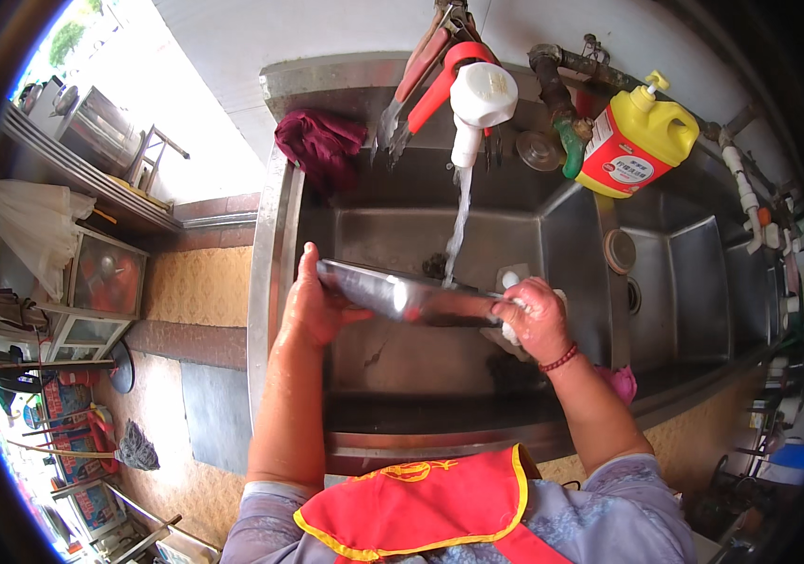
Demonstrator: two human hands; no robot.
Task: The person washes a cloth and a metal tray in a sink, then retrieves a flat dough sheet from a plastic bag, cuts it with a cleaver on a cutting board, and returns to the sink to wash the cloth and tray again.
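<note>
Between my hands a shiny metal pan or basin point(402, 296) is tilted over the steel sink point(416, 374). My left hand point(317, 303) grips its left end, thumb up. At its right end, my right hand point(536, 317) holds the rim together with a white cloth or sponge point(510, 331). Water point(460, 211) runs from the white plastic tap point(472, 106) down to the pan. My hands and forearms are wet. The pan's inner side is mostly hidden from view.
A maroon cloth point(317, 141) hangs at the sink's back left corner. Red-handled tongs point(430, 84) hang behind the tap. A yellow detergent bottle point(638, 141) stands at the back right, near pipes point(550, 77). A round lid point(619, 251) rests on the divider beside a second basin point(698, 289).
</note>
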